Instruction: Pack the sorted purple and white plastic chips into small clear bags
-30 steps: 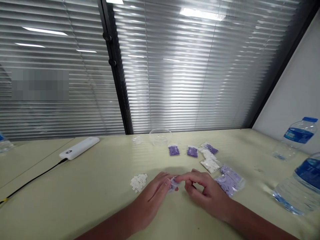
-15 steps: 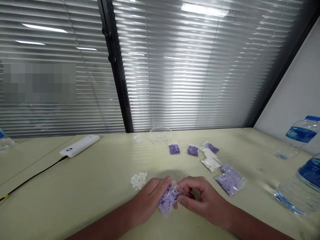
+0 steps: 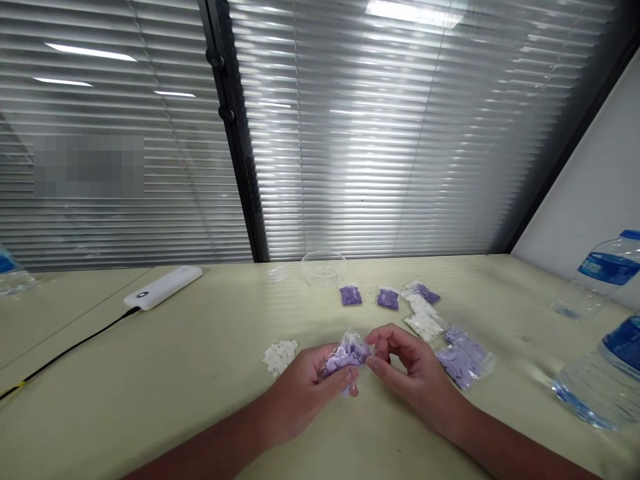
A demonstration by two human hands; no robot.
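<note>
My left hand [image 3: 305,390] and my right hand [image 3: 413,377] meet above the pale table [image 3: 175,373], both pinching a small clear bag of lilac pieces [image 3: 345,355]. The left hand's fingers wrap the bag from below. The right hand's thumb and forefinger grip its right end. Just left of the hands lies a loose heap of white pieces [image 3: 280,355] on the table.
Behind the hands lie two small dark-purple bags [image 3: 351,295] [image 3: 388,299], white-piece bags [image 3: 423,323] and a larger lilac bag [image 3: 465,360]. A clear bowl [image 3: 323,267] stands at the back. A white power bank [image 3: 164,287] with a cable lies left; water bottles [image 3: 600,380] stand right.
The lilac bag came up off the table between both hands, hung low half a second ago, and is now lifted higher and turned flatter, with the right hand at its end.
</note>
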